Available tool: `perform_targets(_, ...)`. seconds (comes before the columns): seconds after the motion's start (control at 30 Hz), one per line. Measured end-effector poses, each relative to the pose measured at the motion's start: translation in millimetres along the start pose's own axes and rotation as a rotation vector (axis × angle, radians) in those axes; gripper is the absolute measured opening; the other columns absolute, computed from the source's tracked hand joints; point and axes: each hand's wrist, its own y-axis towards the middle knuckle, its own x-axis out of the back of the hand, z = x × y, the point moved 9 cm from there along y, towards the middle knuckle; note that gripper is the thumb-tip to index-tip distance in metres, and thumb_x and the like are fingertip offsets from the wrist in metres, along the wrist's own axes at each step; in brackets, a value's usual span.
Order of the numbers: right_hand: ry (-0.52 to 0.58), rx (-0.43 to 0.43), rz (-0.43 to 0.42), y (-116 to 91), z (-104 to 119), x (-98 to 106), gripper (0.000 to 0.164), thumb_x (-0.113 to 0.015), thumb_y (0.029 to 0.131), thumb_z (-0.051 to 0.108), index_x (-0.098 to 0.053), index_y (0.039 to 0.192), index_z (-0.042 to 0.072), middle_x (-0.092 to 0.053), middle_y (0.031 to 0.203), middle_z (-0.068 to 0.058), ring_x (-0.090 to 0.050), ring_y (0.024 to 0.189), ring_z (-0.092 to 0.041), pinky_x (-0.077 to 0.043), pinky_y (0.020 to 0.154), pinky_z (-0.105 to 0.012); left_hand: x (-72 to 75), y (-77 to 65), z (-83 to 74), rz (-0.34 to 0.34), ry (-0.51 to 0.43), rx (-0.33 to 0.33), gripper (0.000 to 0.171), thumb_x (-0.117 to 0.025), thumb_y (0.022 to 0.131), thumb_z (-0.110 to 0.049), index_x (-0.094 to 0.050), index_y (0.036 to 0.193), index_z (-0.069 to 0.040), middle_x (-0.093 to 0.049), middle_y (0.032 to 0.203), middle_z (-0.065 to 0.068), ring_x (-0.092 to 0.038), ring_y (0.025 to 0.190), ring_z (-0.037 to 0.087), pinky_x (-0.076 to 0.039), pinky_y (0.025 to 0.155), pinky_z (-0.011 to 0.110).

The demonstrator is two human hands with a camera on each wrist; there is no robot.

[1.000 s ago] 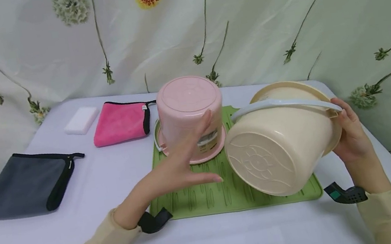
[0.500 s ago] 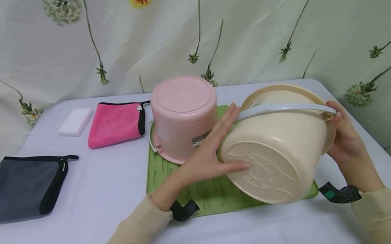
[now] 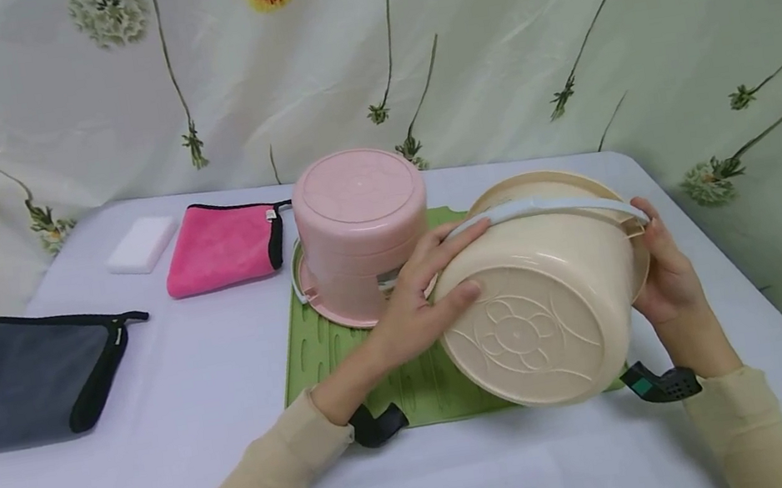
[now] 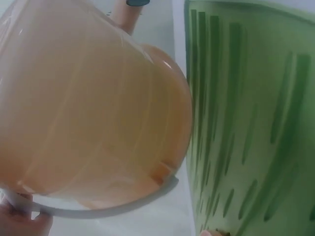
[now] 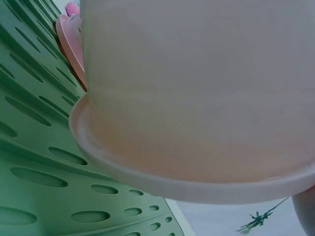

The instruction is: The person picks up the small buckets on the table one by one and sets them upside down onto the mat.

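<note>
A beige bucket (image 3: pixel 575 258) lies tilted over the green ribbed mat (image 3: pixel 413 392) in the head view, its flower-patterned base facing me. Across its upper side runs a pale blue handle (image 3: pixel 545 207). My right hand (image 3: pixel 670 282) grips the bucket at its rim, beside the handle's right end. At the left side, my left hand (image 3: pixel 416 308) has its thumb against the base edge and its fingers at the handle. In the left wrist view, fingers (image 4: pixel 24 219) show at the handle. The right wrist view is mostly filled by the bucket's wall and rim (image 5: pixel 197 191).
Just left of the beige bucket, a pink bucket (image 3: pixel 362 231) stands upside down on the mat. Farther left are a pink pouch (image 3: pixel 225 248), a white block (image 3: pixel 143 246) and a dark grey pouch (image 3: pixel 32 378). A floral curtain (image 3: pixel 499 51) hangs behind the table.
My left hand has moved right from open air to the beige bucket and taken hold at its side. The bucket has turned slightly, its base now facing me more. The pink bucket stays put.
</note>
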Motion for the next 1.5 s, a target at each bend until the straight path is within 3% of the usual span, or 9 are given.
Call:
perform_targets(0.17,0.018,0.008,-0.03,2,0,3,0.03,-0.035,0.101,0.005,-0.048,0.128,-0.001,-0.054,0.118,-0.023,-0.056,0.103,-0.033,-0.05,0.082,-0.04,-0.7,5.1,-1.5,-0.057,-0.041,-0.005,0.059,-0.051,0.095,-0.042,-0.045,0.137,-0.002,-0.041,0.131,0.008,-0.039,0.118,0.023,-0.038,0.094,0.039)
perform_targets(0.33,-0.098,0.038,-0.172,2,3,14,0.031,-0.036,0.101,0.006,-0.047,0.129,0.001,-0.057,0.114,-0.019,-0.057,0.1,-0.028,-0.05,0.081,-0.034,-0.7,8.3,-0.2,-0.126,-0.039,0.028,0.058,-0.051,0.095,-0.042,-0.047,0.136,-0.001,-0.044,0.128,0.01,-0.041,0.115,0.021,-0.043,0.088,0.037)
perform_targets(0.6,-0.827,0.088,-0.329,3,20,8,0.048,-0.039,0.102,0.022,-0.028,0.147,0.012,-0.029,0.148,-0.008,-0.026,0.134,-0.023,-0.03,0.103,-0.03,-1.6,13.2,2.7,-0.193,0.005,0.043,0.059,-0.05,0.095,-0.044,-0.048,0.134,0.0,-0.045,0.124,0.016,-0.04,0.114,0.021,-0.038,0.091,0.035)
perform_targets(0.7,-0.986,0.217,-0.236,5,30,-19,0.055,-0.05,0.098,0.025,-0.03,0.146,0.01,-0.025,0.15,-0.012,-0.019,0.137,-0.028,-0.017,0.109,-0.035,1.3,19.2,3.3,-0.207,0.011,0.052,0.051,-0.051,0.096,-0.035,-0.049,0.134,0.0,-0.048,0.125,0.013,-0.041,0.112,0.019,-0.038,0.091,0.033)
perform_targets(0.8,-1.145,0.288,-0.014,6,22,-57,0.071,-0.065,0.089,0.034,-0.031,0.145,0.007,-0.025,0.15,-0.016,-0.018,0.137,-0.032,-0.008,0.11,-0.042,3.4,28.8,6.5,-0.195,0.014,0.093,0.043,-0.052,0.096,-0.022,-0.05,0.134,-0.003,-0.05,0.124,0.007,-0.043,0.105,0.015,-0.04,0.086,0.032)
perform_targets(0.9,-1.418,0.259,0.191,4,0,-84,0.087,-0.069,0.082,0.047,-0.027,0.146,0.004,-0.018,0.151,-0.017,-0.014,0.137,-0.035,-0.01,0.11,-0.041,5.0,40.1,11.4,-0.18,0.02,0.16,0.039,-0.054,0.095,-0.016,-0.054,0.133,-0.006,-0.051,0.121,0.004,-0.043,0.098,0.014,-0.043,0.081,0.031)
perform_targets(1.0,-1.631,0.208,0.255,4,-16,-91,0.092,-0.066,0.08,0.054,-0.026,0.145,0.002,-0.012,0.151,-0.023,-0.01,0.137,-0.036,-0.019,0.107,-0.034,5.8,50.4,22.2,-0.172,-0.039,0.253,0.035,-0.055,0.096,-0.019,-0.058,0.129,-0.009,-0.051,0.119,0.003,-0.046,0.1,0.013,-0.045,0.082,0.029)
perform_targets(1.2,-1.561,0.13,0.14,8,-18,-66,0.095,-0.071,0.076,0.049,-0.026,0.142,-0.003,-0.002,0.152,-0.022,-0.009,0.138,-0.033,-0.027,0.103,-0.025,1.7,62.8,51.7,-0.138,-0.273,0.499,0.036,-0.059,0.093,-0.033,-0.061,0.125,-0.018,-0.053,0.123,-0.003,-0.06,0.1,0.016,-0.05,0.083,0.03)
perform_targets(1.5,-1.449,0.144,0.088,24,0,-39,0.096,-0.078,0.071,0.043,-0.03,0.143,0.0,-0.002,0.153,-0.018,-0.013,0.137,-0.031,-0.03,0.102,-0.023,8.6,93.4,65.5,-0.161,-0.22,0.47,0.032,-0.061,0.093,-0.024,-0.063,0.122,-0.012,-0.056,0.116,0.001,-0.06,0.095,0.017,-0.052,0.076,0.029)
